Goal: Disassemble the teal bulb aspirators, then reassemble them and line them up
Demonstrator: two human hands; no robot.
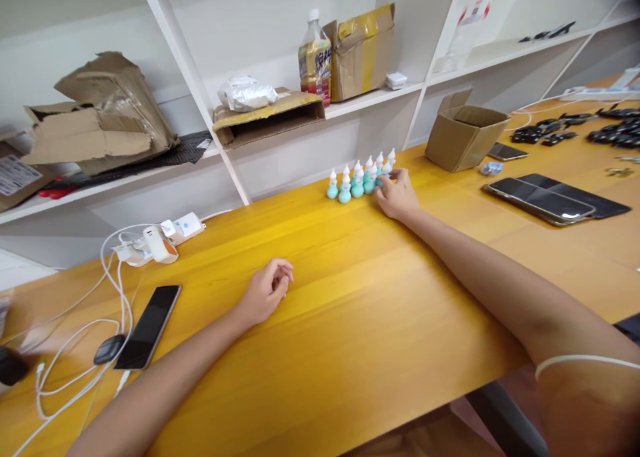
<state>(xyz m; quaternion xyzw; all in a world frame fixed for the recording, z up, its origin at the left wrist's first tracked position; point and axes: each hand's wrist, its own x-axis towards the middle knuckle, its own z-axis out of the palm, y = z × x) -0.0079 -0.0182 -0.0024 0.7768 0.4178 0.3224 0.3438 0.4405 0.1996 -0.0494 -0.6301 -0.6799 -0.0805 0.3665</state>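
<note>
Small gourd-shaped bottles (357,182), with teal bottoms and white pointed tops, stand upright in a close group near the table's back edge. At the right end of this group is my right hand (399,193), its fingers closed around a teal-bottomed bottle that they partly hide. Whether that bottle is lifted or still standing, I cannot tell. My left hand (267,290) rests on the yellow wooden table (320,370) nearer to me. Its fingers are loosely curled, with a gap to the thumb and nothing held.
To the left lie a phone (150,327), a black earbud case (109,349), white cables and a power strip (135,250). An open cardboard box (457,137), two dark phones or tablets (545,200) and black parts (540,131) are at right. Shelves with boxes and a drink bottle (315,60) rise behind.
</note>
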